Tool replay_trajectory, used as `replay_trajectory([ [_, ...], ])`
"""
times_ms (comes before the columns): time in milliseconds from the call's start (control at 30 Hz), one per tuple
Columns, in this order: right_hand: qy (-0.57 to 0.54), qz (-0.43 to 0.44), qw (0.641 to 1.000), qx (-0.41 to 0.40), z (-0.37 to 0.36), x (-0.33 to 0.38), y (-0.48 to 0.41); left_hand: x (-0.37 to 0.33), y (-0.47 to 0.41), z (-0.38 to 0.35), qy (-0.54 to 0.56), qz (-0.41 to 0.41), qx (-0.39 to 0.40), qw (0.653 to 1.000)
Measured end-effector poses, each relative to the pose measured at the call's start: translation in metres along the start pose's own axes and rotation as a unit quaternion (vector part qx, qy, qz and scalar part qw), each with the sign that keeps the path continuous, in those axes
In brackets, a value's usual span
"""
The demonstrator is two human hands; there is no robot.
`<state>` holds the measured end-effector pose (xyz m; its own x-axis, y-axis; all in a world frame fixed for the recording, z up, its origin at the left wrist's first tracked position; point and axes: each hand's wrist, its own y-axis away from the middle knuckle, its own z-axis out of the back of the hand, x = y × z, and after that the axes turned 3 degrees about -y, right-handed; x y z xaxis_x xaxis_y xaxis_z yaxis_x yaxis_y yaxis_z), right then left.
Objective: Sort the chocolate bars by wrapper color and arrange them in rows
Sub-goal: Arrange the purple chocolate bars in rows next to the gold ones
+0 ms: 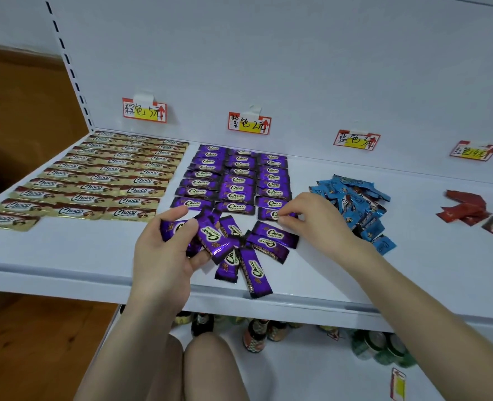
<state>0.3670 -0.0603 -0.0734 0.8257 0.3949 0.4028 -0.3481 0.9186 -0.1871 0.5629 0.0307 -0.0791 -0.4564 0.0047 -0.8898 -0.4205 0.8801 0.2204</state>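
While left hand (161, 256) grips loose purple bars (210, 235), right hand (311, 217) pinching a row bar (269, 214)

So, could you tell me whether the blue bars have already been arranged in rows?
No, the blue bars lie in a loose, overlapping heap on the shelf.

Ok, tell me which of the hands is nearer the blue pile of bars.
Right. The right hand pinches a purple bar just left of the blue pile; the left hand grips several purple bars much farther left of it.
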Motion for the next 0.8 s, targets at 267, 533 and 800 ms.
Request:
replay_trajectory([
  [267,-0.005,0.004,1.0,0.007,0.0,0.002,-0.007,0.003,-0.001,-0.001,-0.01,0.012,-0.011,1.0],
  [533,0.009,0.001,1.0,0.006,-0.001,0.005,-0.009,0.003,-0.001,0.001,-0.008,0.019,-0.009,1.0],
  [800,0.025,0.003,1.0,0.005,-0.002,0.004,-0.011,0.002,0.001,0.0,0.003,0.016,-0.005,1.0],
])
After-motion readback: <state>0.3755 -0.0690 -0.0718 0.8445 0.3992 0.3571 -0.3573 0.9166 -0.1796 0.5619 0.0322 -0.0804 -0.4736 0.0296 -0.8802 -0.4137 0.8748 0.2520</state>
